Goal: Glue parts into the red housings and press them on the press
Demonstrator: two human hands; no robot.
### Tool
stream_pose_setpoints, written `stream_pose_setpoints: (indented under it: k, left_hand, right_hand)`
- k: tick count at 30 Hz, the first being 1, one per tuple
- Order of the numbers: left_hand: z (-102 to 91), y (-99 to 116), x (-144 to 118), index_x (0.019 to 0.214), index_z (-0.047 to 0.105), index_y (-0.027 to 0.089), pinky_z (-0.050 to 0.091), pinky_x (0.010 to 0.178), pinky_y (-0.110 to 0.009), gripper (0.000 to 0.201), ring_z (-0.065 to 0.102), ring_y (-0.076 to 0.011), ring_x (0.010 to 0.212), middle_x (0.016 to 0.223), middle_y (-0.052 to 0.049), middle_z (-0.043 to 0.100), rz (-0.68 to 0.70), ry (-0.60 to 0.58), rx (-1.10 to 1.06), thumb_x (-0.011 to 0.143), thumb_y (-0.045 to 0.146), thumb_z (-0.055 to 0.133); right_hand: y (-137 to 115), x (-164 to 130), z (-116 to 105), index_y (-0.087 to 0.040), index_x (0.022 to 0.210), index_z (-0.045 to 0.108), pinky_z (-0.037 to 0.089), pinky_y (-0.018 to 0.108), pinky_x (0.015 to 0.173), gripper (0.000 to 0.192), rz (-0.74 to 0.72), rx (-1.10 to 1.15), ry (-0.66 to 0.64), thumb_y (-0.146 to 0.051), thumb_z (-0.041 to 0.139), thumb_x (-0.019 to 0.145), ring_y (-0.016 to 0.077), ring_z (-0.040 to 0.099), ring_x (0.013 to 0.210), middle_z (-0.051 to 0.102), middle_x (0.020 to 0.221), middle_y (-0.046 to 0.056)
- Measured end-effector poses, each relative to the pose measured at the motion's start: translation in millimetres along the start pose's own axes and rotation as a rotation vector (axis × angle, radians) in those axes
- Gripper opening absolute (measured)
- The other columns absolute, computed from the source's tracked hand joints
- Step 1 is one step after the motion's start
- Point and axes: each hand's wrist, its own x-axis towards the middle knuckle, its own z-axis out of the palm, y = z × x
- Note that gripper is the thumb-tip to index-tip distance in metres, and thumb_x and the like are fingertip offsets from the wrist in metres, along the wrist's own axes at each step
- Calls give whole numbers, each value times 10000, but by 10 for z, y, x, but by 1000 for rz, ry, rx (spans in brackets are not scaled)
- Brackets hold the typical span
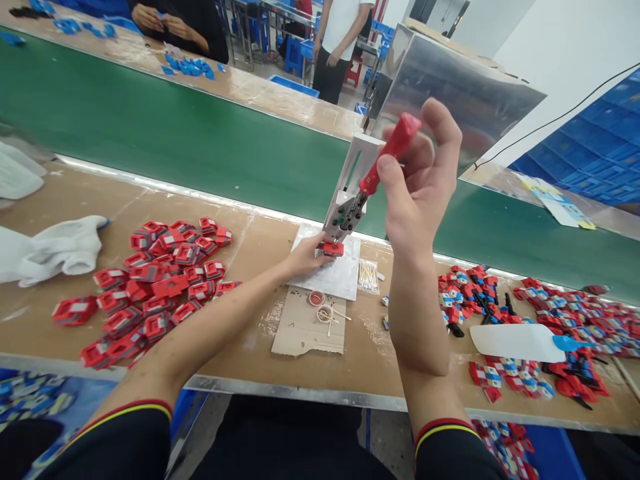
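Note:
My right hand (417, 180) grips the red handle (387, 157) of a small white lever press (350, 193) standing on a white base plate (345, 273). My left hand (305, 257) reaches under the press head and holds a small red part (333, 249) on the plate. A pile of red parts (150, 287) lies to the left of my left arm. Another heap of red parts with blue and white labels (540, 313) lies to the right of my right arm.
A green conveyor belt (175, 133) runs behind the bench. White gloves (55, 250) lie far left. A cardboard piece (305, 330) with two small cups and swabs sits in front of the press. A white bottle (520, 342) lies on the right. Other people work across the belt.

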Motion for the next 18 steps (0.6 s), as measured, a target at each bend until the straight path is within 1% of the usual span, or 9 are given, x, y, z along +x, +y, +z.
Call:
stream_pose_setpoints:
  k: [2, 4, 6, 8, 11, 14, 16, 18]
  left_hand:
    - [8, -22, 8, 1039, 610, 190, 583, 997, -422, 283, 725, -232, 1009, 1060, -70, 757, 8, 1, 1, 800, 202, 760]
    - [9, -40, 8, 1046, 611, 191, 586, 976, -414, 276, 722, -227, 990, 1058, -69, 756, 17, 7, 3, 811, 201, 755]
    - [8, -46, 1, 1069, 613, 189, 589, 964, -408, 278, 722, -222, 980, 1063, -69, 754, 28, 7, 3, 825, 198, 744]
    - [6, -40, -11, 1106, 616, 182, 594, 950, -401, 289, 720, -216, 970, 1066, -69, 751, 40, 3, 3, 842, 192, 732]
    - [3, -12, -24, 1154, 618, 160, 593, 944, -383, 307, 711, -203, 980, 1084, -75, 745, 60, -4, 8, 865, 175, 720]
    - [0, 13, -26, 1163, 625, 115, 582, 930, -335, 286, 695, -175, 974, 1073, -79, 740, 76, -8, 24, 892, 166, 702]
    - [-4, 16, -24, 1141, 635, 82, 570, 900, -304, 238, 682, -150, 932, 1032, -76, 735, 96, -15, 55, 927, 180, 667]
    - [-8, 8, -23, 1125, 644, 74, 568, 872, -293, 218, 679, -141, 896, 1008, -75, 739, 126, 4, 93, 945, 197, 647]
  right_hand:
    - [-63, -127, -47, -357, 1529, 462, 635, 362, 973, 506, -53, -16, -13, -461, 594, 1052, 223, 693, 1268, 678, 1344, 56]
    - [-166, -250, -96, -348, 1445, 547, 642, 350, 935, 419, -115, 13, -47, -325, 636, 1036, 199, 719, 1172, 717, 1285, 51]
    - [-261, -353, -129, -336, 1384, 602, 641, 372, 943, 407, -174, 49, -89, -211, 664, 1001, 201, 723, 1139, 737, 1248, 41]
    - [-323, -435, -147, -321, 1354, 632, 637, 403, 973, 428, -214, 60, -127, -144, 678, 968, 216, 721, 1156, 749, 1212, 36]
    - [-363, -528, -161, -314, 1331, 650, 634, 416, 996, 444, -248, 33, -171, -96, 681, 945, 218, 728, 1156, 764, 1177, 33]
    - [-385, -590, -174, -322, 1327, 645, 637, 409, 992, 448, -281, -35, -209, -84, 668, 948, 203, 744, 1134, 777, 1174, 26]
    - [-393, -613, -179, -326, 1326, 643, 637, 411, 993, 452, -288, -60, -213, -78, 661, 949, 201, 750, 1137, 784, 1176, 22]
    - [-395, -629, -180, -326, 1326, 647, 637, 413, 997, 461, -284, -56, -200, -72, 665, 941, 202, 753, 1144, 789, 1179, 23]
